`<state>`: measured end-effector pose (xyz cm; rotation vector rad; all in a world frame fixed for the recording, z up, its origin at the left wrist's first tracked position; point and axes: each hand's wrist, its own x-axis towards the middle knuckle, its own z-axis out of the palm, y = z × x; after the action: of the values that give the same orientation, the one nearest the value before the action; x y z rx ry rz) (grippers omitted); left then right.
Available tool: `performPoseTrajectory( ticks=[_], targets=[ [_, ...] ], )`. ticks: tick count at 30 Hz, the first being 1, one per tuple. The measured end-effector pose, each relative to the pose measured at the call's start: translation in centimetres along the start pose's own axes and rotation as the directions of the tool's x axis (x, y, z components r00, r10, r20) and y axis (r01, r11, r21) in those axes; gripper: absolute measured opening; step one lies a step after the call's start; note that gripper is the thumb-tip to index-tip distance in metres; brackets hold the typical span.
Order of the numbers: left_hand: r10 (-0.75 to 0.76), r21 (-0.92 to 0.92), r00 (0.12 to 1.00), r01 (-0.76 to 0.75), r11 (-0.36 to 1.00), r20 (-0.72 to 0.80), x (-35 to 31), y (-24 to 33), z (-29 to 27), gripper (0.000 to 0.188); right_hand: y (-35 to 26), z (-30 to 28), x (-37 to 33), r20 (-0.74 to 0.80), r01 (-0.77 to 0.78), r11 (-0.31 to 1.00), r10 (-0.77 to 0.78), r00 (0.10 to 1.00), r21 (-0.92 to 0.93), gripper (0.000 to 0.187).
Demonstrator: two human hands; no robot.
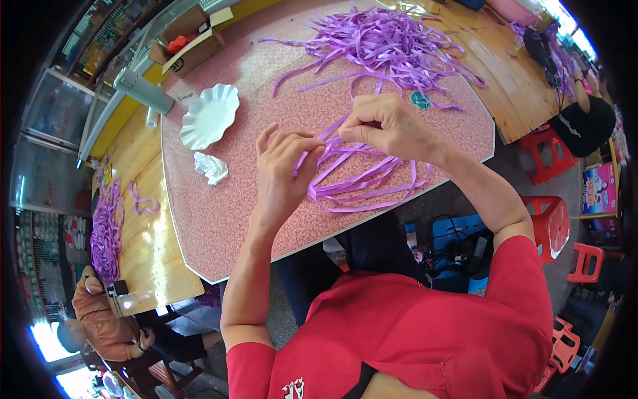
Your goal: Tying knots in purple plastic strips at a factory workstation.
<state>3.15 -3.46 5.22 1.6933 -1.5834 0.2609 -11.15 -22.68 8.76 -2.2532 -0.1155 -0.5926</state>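
Note:
My left hand [286, 166] is closed on a purple ribbon [311, 159], thumb and forefinger pinched and the other fingers raised. Close beside it, my right hand [385, 125] pinches the same purple material, its fingers curled. Several loops of purple ribbon [365, 193] hang from between the hands and lie on the pink speckled table [219, 226] near its front edge. A large tangled heap of purple ribbons [379, 43] covers the far part of the table, loose ends trailing toward my right hand. What lies between my fingertips is too small to make out.
At the left stand a white scalloped dish [211, 118], crumpled white tissue [211, 167], a grey-green flask [143, 92] and an open cardboard box [189, 50]. Another purple pile [107, 229] lies on a wooden table, with a seated person [109, 319] beside it. Red stools [546, 156] stand right.

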Motion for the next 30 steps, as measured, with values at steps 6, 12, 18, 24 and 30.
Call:
performPoseTrajectory(
  ticks=[6, 12, 18, 24, 30],
  targets=[
    [-0.166, -0.373, 0.977, 0.105, 0.922, -0.136, 7.0, 3.5, 4.1, 0.050, -3.1, -4.0, 5.0, -0.228, -0.014, 0.937, 0.099, 0.969, 0.349, 0.016],
    [-0.086, -0.709, 0.923, 0.344, 0.615, 0.374, 13.2, -2.1, 5.3, 0.047, -5.6, -11.3, 5.6, -0.379, 0.343, 0.717, -0.118, 0.918, 0.607, 0.023],
    [-0.262, -0.637, 0.908, 0.417, 0.648, 0.329, 7.4, -3.1, -0.7, 0.034, 1.5, -16.5, -3.4, -0.523, 0.221, 0.663, 0.298, 0.798, 0.715, 0.020],
    [-0.402, -0.398, 0.795, 0.586, 0.706, 0.455, 0.7, -5.3, -6.1, 0.022, 10.5, -15.6, -12.3, -0.498, -0.082, 0.680, 0.608, 0.618, 0.728, 0.028],
    [-0.466, -0.255, 0.769, 0.603, 0.756, 0.437, -2.6, -4.1, -6.3, 0.015, 13.4, -14.2, -13.5, -0.491, -0.572, 0.801, 0.575, 0.654, 0.176, 0.036]
  ],
)
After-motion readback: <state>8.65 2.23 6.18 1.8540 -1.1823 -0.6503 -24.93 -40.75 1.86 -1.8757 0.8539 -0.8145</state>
